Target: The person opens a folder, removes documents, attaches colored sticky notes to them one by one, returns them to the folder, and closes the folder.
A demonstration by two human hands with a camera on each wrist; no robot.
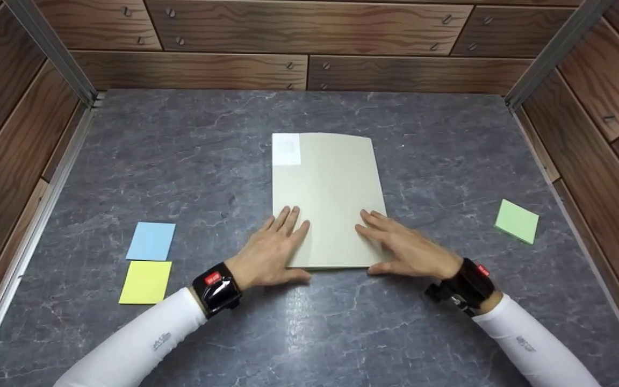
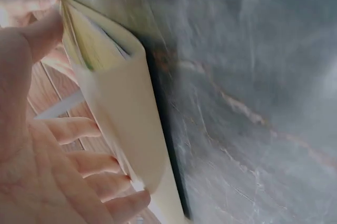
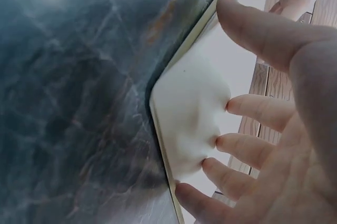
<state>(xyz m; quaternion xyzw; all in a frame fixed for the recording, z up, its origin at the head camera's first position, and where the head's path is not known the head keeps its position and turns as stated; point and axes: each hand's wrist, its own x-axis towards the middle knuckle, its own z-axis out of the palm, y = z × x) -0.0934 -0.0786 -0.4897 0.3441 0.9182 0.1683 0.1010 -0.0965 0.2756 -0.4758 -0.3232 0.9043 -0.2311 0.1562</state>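
A pale beige folder lies flat on the dark marbled table, its long sides running away from me. It carries a white label in its far left corner. My left hand rests its straight, spread fingers on the near left part of the cover, with the thumb by the near edge. Opposite it, my right hand touches the near right part with extended fingertips. The left wrist view shows yellowish sheets inside the folder's near end. In the right wrist view, fingertips meet the cover beside its edge.
Left of my left hand, a blue sticky-note pad lies just beyond a yellow pad. A green pad is far to the right. Wood-patterned panels enclose the table at the back and both sides.
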